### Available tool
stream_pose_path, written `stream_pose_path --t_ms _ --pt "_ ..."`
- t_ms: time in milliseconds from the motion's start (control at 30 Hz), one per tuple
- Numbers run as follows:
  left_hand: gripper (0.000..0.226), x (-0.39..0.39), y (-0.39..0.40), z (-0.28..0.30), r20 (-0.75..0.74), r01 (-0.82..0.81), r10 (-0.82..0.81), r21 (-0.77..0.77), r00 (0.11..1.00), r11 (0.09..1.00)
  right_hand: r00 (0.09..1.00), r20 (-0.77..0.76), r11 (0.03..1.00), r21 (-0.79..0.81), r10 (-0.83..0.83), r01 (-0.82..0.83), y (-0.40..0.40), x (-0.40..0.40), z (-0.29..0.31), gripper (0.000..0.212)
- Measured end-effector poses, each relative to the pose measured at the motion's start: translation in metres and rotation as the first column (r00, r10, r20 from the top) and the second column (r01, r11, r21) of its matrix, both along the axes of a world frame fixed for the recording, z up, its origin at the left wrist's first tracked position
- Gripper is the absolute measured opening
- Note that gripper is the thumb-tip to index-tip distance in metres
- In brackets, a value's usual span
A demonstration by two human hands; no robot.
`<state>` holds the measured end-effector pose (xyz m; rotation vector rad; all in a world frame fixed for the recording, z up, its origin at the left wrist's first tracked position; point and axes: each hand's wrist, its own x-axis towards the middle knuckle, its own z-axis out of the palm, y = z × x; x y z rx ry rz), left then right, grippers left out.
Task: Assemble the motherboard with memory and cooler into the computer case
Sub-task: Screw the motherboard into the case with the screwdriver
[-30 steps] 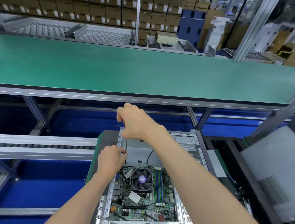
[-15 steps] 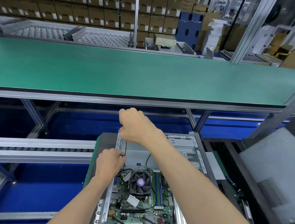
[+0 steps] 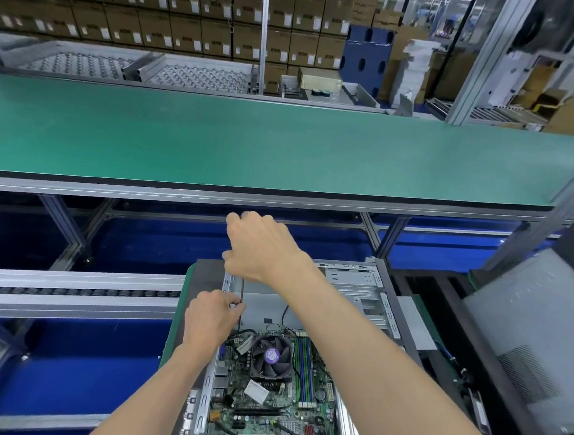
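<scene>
Steel rollers of the conveyor (image 3: 66,294) run along the left, and just right of them the open computer case (image 3: 369,292) lies on a dark, green-edged pallet (image 3: 202,272), with the motherboard (image 3: 263,418) already seated inside, its fan cooler (image 3: 272,355) near the middle and the green and blue memory sticks (image 3: 304,369) standing in their slots beside it. At the case's far left corner the left hand (image 3: 210,317) has its fingertips pinched around the lower part of a thin screwdriver shaft (image 3: 241,294), steadying it, while the right hand (image 3: 259,246) is curled around the handle above, which the fist hides entirely. The step looks like driving a mounting screw at the board's far left corner; the screw and the tip are hidden behind the left hand, so whether the bit is seated cannot be told. To do it well, keep the shaft upright over the hole, as it appears now, let the left fingers only guide instead of squeezing, and press down lightly through the right hand while turning, so the bit does not slip onto the board. Stop at firm resistance; overtightening could stress the board. Further right, a grey panel (image 3: 526,339) leans by a second, dark frame (image 3: 442,315), well apart from the work.
</scene>
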<state>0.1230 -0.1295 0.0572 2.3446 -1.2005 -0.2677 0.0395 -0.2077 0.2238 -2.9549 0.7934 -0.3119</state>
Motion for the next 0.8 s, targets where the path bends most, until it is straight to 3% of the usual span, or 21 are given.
stream_pose_path --t_ms 67,133,300,467,533,633,800 --pt "0.017 0.0004 -0.0002 0.0000 0.003 -0.002 0.002 0.006 1.000 1.000 0.997 -0.014 0.990 0.126 0.072 -0.069 -0.0013 0.0003 0.0045 0.027" --pt "0.017 0.0003 0.0003 0.0004 -0.004 0.004 -0.004 0.005 1.000 1.000 0.997 -0.010 0.989 0.133 0.070 -0.068 -0.0018 0.0004 0.0045 0.024" --pt "0.014 -0.0001 0.0000 0.0005 -0.010 0.003 -0.003 -0.009 1.000 1.000 0.996 0.002 0.984 -0.156 -0.088 0.087 -0.0028 -0.0010 -0.0014 0.023" --pt "0.018 0.0010 -0.0014 -0.0007 0.018 -0.005 0.005 0.024 1.000 1.000 0.997 -0.038 0.988 0.144 0.060 -0.054 -0.0065 -0.0028 0.0070 0.025" --pt "0.017 0.0012 -0.0016 -0.0010 0.016 -0.008 0.008 0.026 1.000 1.000 1.000 -0.031 0.999 0.049 0.008 -0.006 -0.0068 -0.0031 0.0038 0.016" --pt "0.016 0.0008 -0.0021 -0.0017 0.016 -0.012 0.011 0.022 1.000 1.000 0.997 -0.037 0.991 -0.117 -0.069 0.064 -0.0063 -0.0027 -0.0011 0.023" --pt "0.016 0.0018 -0.0021 -0.0033 0.018 -0.010 0.010 0.009 1.000 1.000 0.996 -0.059 0.991 0.123 0.063 -0.055 -0.0068 0.0003 0.0061 0.022"
